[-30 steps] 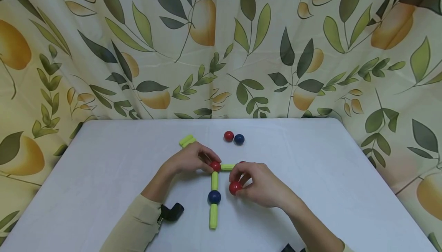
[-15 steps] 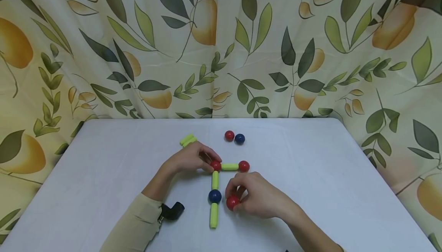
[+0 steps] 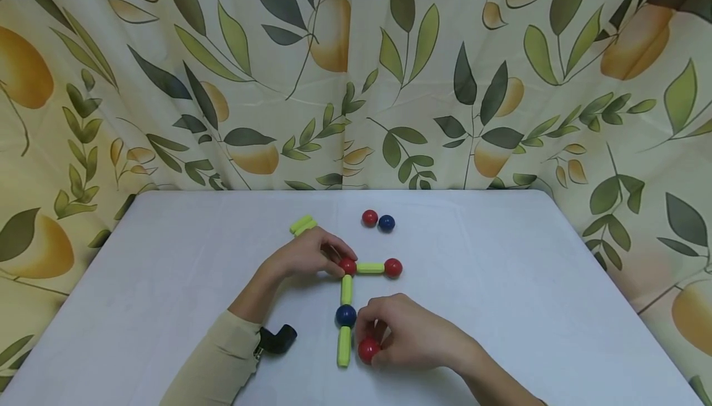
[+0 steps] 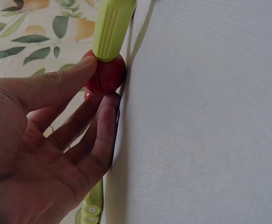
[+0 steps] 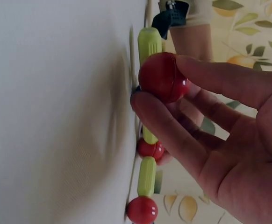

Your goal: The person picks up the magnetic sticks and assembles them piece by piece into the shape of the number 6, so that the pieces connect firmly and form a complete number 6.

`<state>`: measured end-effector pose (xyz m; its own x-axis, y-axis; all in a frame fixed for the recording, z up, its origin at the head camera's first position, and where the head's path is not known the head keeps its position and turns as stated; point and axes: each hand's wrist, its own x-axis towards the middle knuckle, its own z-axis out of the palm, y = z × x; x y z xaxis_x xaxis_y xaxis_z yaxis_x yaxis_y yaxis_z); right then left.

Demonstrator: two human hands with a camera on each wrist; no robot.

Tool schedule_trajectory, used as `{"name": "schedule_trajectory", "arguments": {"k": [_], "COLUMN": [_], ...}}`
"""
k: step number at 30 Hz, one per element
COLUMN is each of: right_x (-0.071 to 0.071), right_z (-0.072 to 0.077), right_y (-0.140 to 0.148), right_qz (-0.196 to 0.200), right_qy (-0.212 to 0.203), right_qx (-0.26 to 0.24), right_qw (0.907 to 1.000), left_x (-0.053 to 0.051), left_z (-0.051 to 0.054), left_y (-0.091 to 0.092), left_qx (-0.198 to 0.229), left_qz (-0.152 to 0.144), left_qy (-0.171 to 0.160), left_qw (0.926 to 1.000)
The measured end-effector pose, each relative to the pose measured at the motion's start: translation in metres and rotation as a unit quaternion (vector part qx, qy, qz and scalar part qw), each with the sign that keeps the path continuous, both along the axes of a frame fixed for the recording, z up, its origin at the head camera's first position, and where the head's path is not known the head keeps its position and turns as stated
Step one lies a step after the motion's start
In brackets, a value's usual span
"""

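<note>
The left hand (image 3: 307, 254) holds the red ball (image 3: 347, 266) at the corner of a joined shape, thumb and fingertips on it in the left wrist view. From that ball one green stick (image 3: 369, 267) runs right to a red ball (image 3: 393, 268); another (image 3: 347, 290) runs down to a blue ball (image 3: 346, 315), with a lower green stick (image 3: 344, 347) below it. Pinched between thumb and fingers of the right hand (image 3: 414, 335) is a loose red ball (image 3: 369, 351), just right of the lower stick. The right wrist view shows this held ball (image 5: 163, 77) large, the shape behind it.
Behind the shape, a red ball (image 3: 369, 218) and a blue ball (image 3: 386, 224) lie side by side on the white table (image 3: 500, 257). Some green sticks (image 3: 302, 225) lie behind the left hand. A patterned curtain (image 3: 356, 84) hangs beyond the table's far edge.
The right hand has moved toward the near edge and slightly left with its red ball, uncovering the red ball at the right end of the shape. The left hand has stayed in place.
</note>
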<state>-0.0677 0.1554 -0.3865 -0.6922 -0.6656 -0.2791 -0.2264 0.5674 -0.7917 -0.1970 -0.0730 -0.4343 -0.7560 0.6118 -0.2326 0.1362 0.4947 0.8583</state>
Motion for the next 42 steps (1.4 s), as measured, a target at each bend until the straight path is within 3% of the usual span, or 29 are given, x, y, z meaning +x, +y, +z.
{"name": "schedule_trajectory", "arguments": {"k": [5, 12, 24, 29, 38, 42], "right_x": [0.005, 0.012, 0.017, 0.018, 0.017, 0.017], "right_z": [-0.002, -0.005, -0.008, -0.009, -0.011, -0.012], "right_y": [-0.005, -0.012, -0.021, -0.022, -0.026, -0.028], "right_qz": [0.021, 0.054, 0.063, 0.051, 0.010, -0.006], "right_qy": [-0.020, -0.015, -0.004, -0.005, -0.067, -0.074], "right_qx": [0.003, 0.002, 0.040, 0.048, 0.047, 0.047], "right_qw": [0.9996, 0.9984, 0.9972, 0.9975, 0.9966, 0.9961], "left_x": [-0.001, -0.001, 0.000, -0.001, -0.001, -0.001], "left_z": [-0.001, -0.002, -0.001, -0.002, -0.002, -0.002], "left_y": [0.000, 0.000, 0.000, 0.000, 0.000, -0.001], "left_qx": [-0.002, -0.002, -0.007, -0.007, -0.003, -0.001], "left_qz": [-0.002, 0.000, 0.001, -0.001, -0.005, -0.001], "left_qy": [0.006, 0.007, 0.012, 0.011, 0.007, 0.005], "left_qw": [1.0000, 1.0000, 0.9999, 0.9999, 1.0000, 1.0000]}}
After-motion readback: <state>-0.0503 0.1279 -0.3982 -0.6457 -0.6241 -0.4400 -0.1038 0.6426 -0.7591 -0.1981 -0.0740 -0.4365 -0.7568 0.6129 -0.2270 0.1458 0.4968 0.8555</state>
